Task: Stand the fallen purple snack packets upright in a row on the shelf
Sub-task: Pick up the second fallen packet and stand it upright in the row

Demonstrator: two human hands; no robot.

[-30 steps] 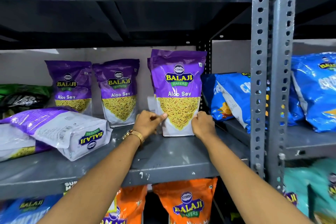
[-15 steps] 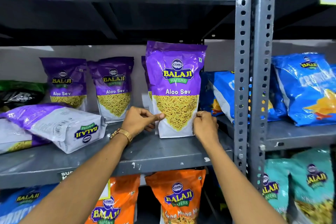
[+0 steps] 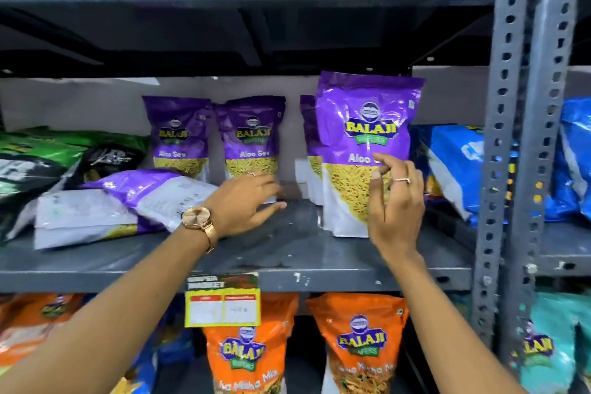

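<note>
A purple Aloo Sev packet (image 3: 361, 137) stands upright at the right end of the grey shelf (image 3: 287, 262), with another purple packet (image 3: 309, 134) half hidden behind it. Two more upright purple packets (image 3: 179, 134) (image 3: 251, 134) lean against the back wall. Two fallen purple packets lie stacked at the left: the upper (image 3: 153, 192), the lower (image 3: 83, 221). My right hand (image 3: 396, 205) hovers just in front of the front packet, fingers apart, holding nothing. My left hand (image 3: 246, 205), with a gold watch, is open over the shelf between the upright and fallen packets.
Green and black packets (image 3: 41, 163) lie at the far left. Blue packets (image 3: 457, 166) sit beyond the perforated grey uprights (image 3: 524, 137) on the right. Orange packets (image 3: 361, 345) fill the shelf below, under a yellow price tag (image 3: 222, 301). Green packets line the top shelf.
Both hands have let go of the front purple packet, which now stands by itself. My left hand has swung left toward the fallen packets; my right hand has lifted and opened.
</note>
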